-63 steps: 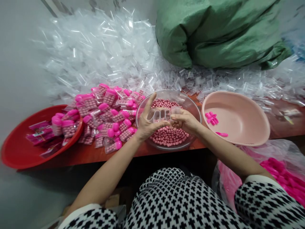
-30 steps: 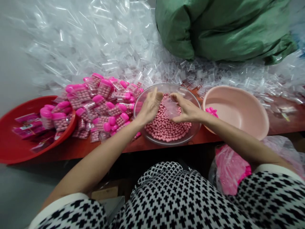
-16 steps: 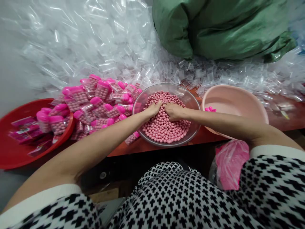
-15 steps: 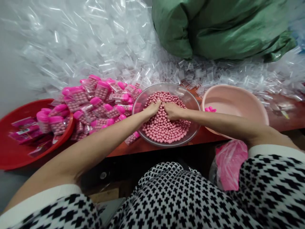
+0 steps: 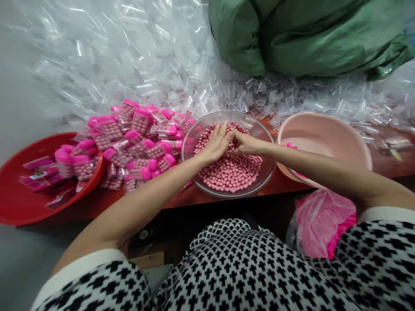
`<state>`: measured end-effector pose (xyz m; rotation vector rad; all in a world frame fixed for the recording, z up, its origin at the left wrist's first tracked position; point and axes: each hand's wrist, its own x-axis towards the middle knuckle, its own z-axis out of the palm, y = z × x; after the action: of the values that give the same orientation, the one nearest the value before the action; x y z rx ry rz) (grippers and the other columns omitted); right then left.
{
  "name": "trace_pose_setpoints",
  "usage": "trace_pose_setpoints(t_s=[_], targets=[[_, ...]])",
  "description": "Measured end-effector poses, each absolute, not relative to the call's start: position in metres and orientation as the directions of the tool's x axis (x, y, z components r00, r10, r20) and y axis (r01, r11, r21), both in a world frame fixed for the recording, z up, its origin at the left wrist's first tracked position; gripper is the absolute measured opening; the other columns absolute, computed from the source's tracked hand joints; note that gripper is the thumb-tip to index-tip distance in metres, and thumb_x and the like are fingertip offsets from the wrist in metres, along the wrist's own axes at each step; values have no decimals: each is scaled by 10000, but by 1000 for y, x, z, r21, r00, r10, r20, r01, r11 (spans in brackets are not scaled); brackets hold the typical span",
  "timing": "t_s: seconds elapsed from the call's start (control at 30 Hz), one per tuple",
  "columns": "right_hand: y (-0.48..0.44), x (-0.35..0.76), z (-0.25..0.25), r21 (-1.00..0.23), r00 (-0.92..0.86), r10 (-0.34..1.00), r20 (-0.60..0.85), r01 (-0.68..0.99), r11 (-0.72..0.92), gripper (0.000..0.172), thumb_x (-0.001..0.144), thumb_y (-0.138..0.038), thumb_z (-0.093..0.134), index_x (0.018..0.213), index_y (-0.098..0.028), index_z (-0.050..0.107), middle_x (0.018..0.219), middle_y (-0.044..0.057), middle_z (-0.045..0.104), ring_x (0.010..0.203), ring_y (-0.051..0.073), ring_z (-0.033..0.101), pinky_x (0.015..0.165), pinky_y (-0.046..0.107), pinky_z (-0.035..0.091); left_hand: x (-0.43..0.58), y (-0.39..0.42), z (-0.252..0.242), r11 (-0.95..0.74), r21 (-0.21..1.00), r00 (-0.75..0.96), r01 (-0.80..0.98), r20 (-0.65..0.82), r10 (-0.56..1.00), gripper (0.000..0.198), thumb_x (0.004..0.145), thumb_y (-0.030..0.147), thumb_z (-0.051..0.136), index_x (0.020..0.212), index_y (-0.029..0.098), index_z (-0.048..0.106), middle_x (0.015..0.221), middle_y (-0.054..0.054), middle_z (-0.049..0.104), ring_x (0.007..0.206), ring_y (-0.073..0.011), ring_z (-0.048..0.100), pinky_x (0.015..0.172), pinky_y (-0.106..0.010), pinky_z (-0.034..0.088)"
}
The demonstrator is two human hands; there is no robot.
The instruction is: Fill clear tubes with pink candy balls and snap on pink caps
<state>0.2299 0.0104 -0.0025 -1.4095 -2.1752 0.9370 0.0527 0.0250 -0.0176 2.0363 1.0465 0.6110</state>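
1. In the clear bowl (image 5: 269,166), pink beads (image 5: 230,176) are lying centrally, probably for equal reach of both hands.
2. Over them, the left hand (image 5: 214,146) is lying with straight fingers, gripping nothing visible.
3. Beside it, the right hand (image 5: 247,144) is showing curled fingers; whether they are holding something, I cannot tell.

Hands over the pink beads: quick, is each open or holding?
Left hand: open, palm hidden, over pink beads.
Right hand: partly curled; can't tell if holding anything.
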Motion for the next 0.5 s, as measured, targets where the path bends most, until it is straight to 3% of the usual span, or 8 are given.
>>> trace_pose_setpoints(t_s=[0.03,0.1,0.2,0.27,0.37,0.43,0.5], targets=[[7,234,6,-657,-380,922,-75,715,241,946,596,-184,819,1438,-92,400,1379,180,558,1255,323,540,1089,451,412,47,28,-14,-388,794,524,468,104,845,670,991,523,328,1532,136,257,1637,-161,165,1533,-257,71,1228,-425,92],[-2,240,20,-558,-334,932,-137,804,206,842,657,-177,794,1417,-91,442,1392,194,549,1263,322,537,1078,442,407,31,30,-6,-431,751,473,501,180,863,579,959,426,427,1462,141,398,1564,-153,352,1480,-260,272,1212,-400,189],[-15,238,30,-489,-352,932,-84,830,269,480,754,-163,718,1218,-102,610,1238,162,648,1103,280,621,955,390,463,10,21,6,-503,600,514,622,171,840,366,858,240,482,1170,136,645,1216,-124,656,1166,-265,588,1064,-397,411],[-21,230,26,-482,-391,919,-46,815,322,323,781,-170,692,1094,-105,649,1090,130,690,955,240,644,837,337,473,4,12,9,-531,514,578,674,81,812,282,795,225,538,1021,138,682,1034,-101,695,991,-265,637,934,-383,478],[-25,214,14,-516,-437,899,8,769,379,258,759,-160,702,1006,-116,643,964,84,693,847,199,618,740,283,433,9,3,6,-556,457,619,694,15,785,213,744,266,638,908,134,668,927,-97,680,902,-270,629,832,-365,481],[-25,208,9,-581,-406,913,44,733,354,197,767,-151,683,954,-123,630,904,58,685,812,179,606,712,264,417,14,4,2,-537,501,606,678,32,795,158,756,284,647,822,141,644,847,-82,662,847,-256,619,801,-361,470],[-24,210,10,-674,-358,932,61,674,303,152,792,-179,666,927,-128,619,849,36,676,778,163,606,695,253,421,16,7,-1,-488,652,591,581,74,803,179,774,325,645,756,150,612,768,-53,634,782,-224,603,773,-352,468]])
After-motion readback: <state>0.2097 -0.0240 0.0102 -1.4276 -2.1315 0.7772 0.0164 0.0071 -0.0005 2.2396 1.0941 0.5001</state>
